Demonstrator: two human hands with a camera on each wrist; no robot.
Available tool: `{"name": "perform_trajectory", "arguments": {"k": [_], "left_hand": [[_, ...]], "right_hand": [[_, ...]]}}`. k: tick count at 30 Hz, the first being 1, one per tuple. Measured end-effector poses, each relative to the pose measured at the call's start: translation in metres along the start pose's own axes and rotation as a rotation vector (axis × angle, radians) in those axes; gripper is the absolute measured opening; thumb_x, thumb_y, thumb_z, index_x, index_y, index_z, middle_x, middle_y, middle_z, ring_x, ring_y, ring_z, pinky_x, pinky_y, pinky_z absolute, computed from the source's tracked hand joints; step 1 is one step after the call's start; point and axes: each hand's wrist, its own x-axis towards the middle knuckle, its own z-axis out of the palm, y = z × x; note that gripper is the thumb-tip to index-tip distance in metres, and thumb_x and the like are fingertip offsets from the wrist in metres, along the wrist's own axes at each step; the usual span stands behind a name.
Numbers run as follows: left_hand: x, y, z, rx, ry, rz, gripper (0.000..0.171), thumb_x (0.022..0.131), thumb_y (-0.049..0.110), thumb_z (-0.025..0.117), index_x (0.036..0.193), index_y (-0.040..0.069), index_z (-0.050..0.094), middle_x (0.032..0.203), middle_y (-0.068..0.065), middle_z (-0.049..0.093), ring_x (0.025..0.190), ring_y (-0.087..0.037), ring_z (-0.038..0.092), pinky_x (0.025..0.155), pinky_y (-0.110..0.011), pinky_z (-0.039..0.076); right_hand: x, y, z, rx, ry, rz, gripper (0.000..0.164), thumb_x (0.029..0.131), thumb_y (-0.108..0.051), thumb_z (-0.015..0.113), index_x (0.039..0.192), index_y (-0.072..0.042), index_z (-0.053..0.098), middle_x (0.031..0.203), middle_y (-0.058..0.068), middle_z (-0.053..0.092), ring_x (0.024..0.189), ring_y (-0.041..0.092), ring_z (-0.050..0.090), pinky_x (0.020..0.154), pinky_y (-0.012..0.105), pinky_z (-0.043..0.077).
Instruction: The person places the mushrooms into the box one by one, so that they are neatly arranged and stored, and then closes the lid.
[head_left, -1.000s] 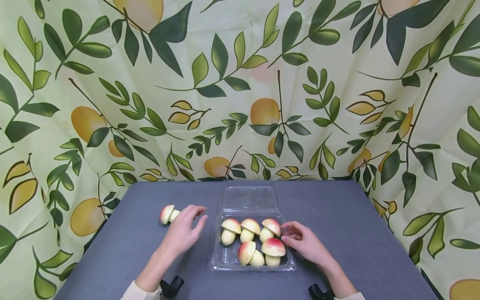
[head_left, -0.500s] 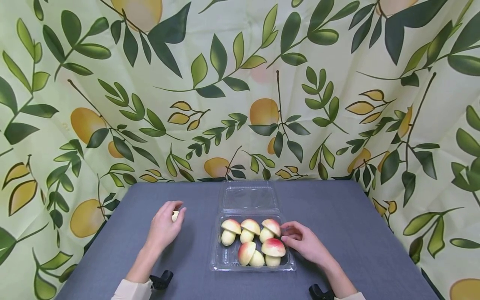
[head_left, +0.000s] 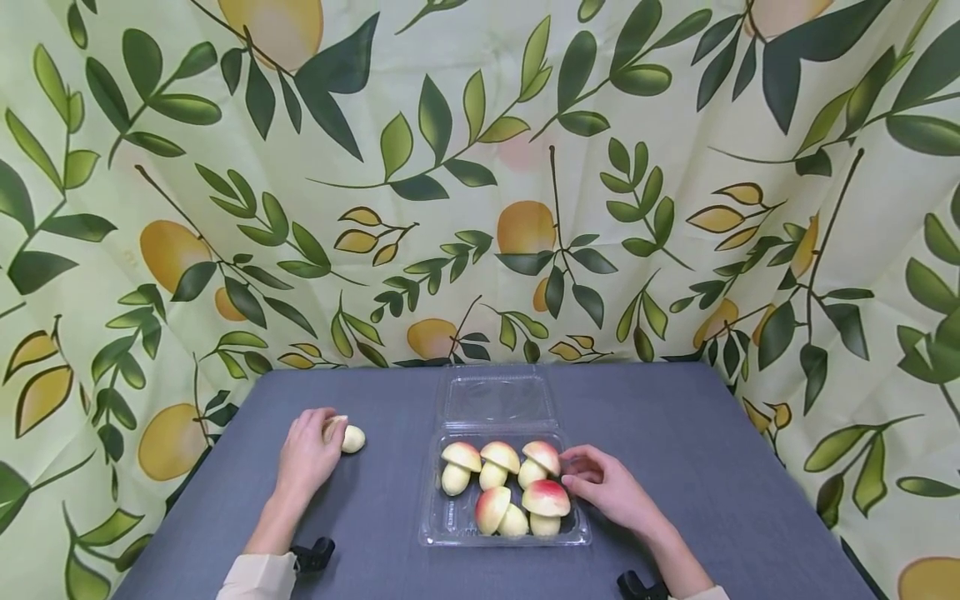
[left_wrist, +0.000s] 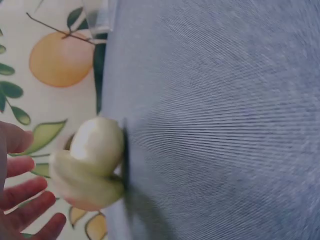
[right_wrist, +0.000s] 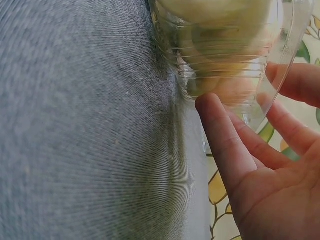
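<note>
A mushroom-shaped piece [head_left: 353, 439] with a pale, rounded stem lies on the left side of the table. My left hand [head_left: 310, 447] is just left of it, hiding most of its cap in the head view. In the left wrist view, spread fingers [left_wrist: 27, 192] stand apart from the cream-coloured mushroom [left_wrist: 97, 147]. Several more mushrooms with red-tinged caps, such as the front right one [head_left: 546, 498], lie in a clear plastic clamshell box [head_left: 450, 533]. At the box's right side is my right hand [head_left: 611, 485]; its thumb [right_wrist: 214, 112] touches the outer wall, with fingers near the rim.
The box's transparent lid [head_left: 498, 397] lies folded back behind it. A grey cloth covers the table [head_left: 652, 408]. Behind and beside the table hangs a fabric backdrop [head_left: 465, 275] printed with fruit and leaves. Black wrist mounts [head_left: 315, 554] show below the hands.
My left hand has moved left, from the mushroom's right side, across it, to its left. The stem now shows slightly farther right. My right hand has stayed at the box.
</note>
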Motion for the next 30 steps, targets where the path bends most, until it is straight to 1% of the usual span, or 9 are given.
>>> {"name": "perform_trajectory", "arguments": {"k": [3, 6, 13, 17, 24, 30], "left_hand": [[-0.002, -0.007, 0.002, 0.006, -0.029, -0.072, 0.032, 0.097, 0.019, 0.067, 0.118, -0.005, 0.065, 0.120, -0.027, 0.060, 0.115, -0.046, 0.053, 0.093, -0.062, 0.044], [-0.003, -0.012, 0.004, -0.015, -0.050, -0.122, 0.037, 0.097, 0.020, 0.067, 0.122, -0.006, 0.063, 0.123, -0.029, 0.058, 0.118, -0.048, 0.051, 0.096, -0.063, 0.042], [0.000, -0.019, 0.006, -0.070, -0.107, -0.195, 0.045, 0.099, 0.023, 0.065, 0.129, -0.009, 0.056, 0.123, -0.033, 0.055, 0.116, -0.046, 0.051, 0.098, -0.059, 0.041], [0.002, -0.019, 0.006, -0.097, -0.128, -0.215, 0.046, 0.099, 0.023, 0.065, 0.130, -0.010, 0.055, 0.122, -0.033, 0.055, 0.114, -0.045, 0.053, 0.096, -0.058, 0.042], [0.002, -0.023, 0.010, -0.132, -0.141, -0.249, 0.044, 0.100, 0.023, 0.064, 0.130, -0.007, 0.056, 0.118, -0.030, 0.058, 0.111, -0.041, 0.054, 0.092, -0.053, 0.042], [0.003, -0.018, 0.009, -0.146, -0.185, -0.225, 0.043, 0.100, 0.023, 0.064, 0.131, -0.006, 0.056, 0.121, -0.029, 0.057, 0.112, -0.040, 0.053, 0.092, -0.051, 0.042]], "right_hand": [[0.000, 0.001, 0.001, -0.004, -0.007, 0.002, 0.040, 0.095, -0.016, 0.072, 0.128, 0.004, 0.058, 0.113, 0.015, 0.067, 0.100, 0.026, 0.068, 0.078, 0.028, 0.057], [0.000, 0.001, 0.001, -0.001, -0.013, 0.000, 0.040, 0.095, -0.015, 0.072, 0.128, 0.004, 0.058, 0.113, 0.015, 0.067, 0.101, 0.026, 0.068, 0.078, 0.028, 0.057], [0.000, 0.000, 0.000, -0.012, -0.007, -0.012, 0.040, 0.095, -0.015, 0.072, 0.127, 0.004, 0.058, 0.113, 0.016, 0.067, 0.101, 0.027, 0.068, 0.078, 0.028, 0.057], [0.001, 0.000, -0.001, -0.017, -0.006, -0.018, 0.040, 0.095, -0.015, 0.072, 0.127, 0.004, 0.058, 0.113, 0.016, 0.067, 0.101, 0.027, 0.068, 0.079, 0.028, 0.057], [0.001, 0.000, -0.001, -0.020, -0.007, -0.022, 0.040, 0.095, -0.015, 0.072, 0.127, 0.004, 0.058, 0.113, 0.016, 0.067, 0.101, 0.027, 0.068, 0.079, 0.027, 0.057], [0.001, 0.001, -0.001, -0.025, -0.007, -0.034, 0.039, 0.095, -0.015, 0.071, 0.126, 0.005, 0.058, 0.113, 0.017, 0.068, 0.101, 0.027, 0.068, 0.079, 0.027, 0.057]]}}
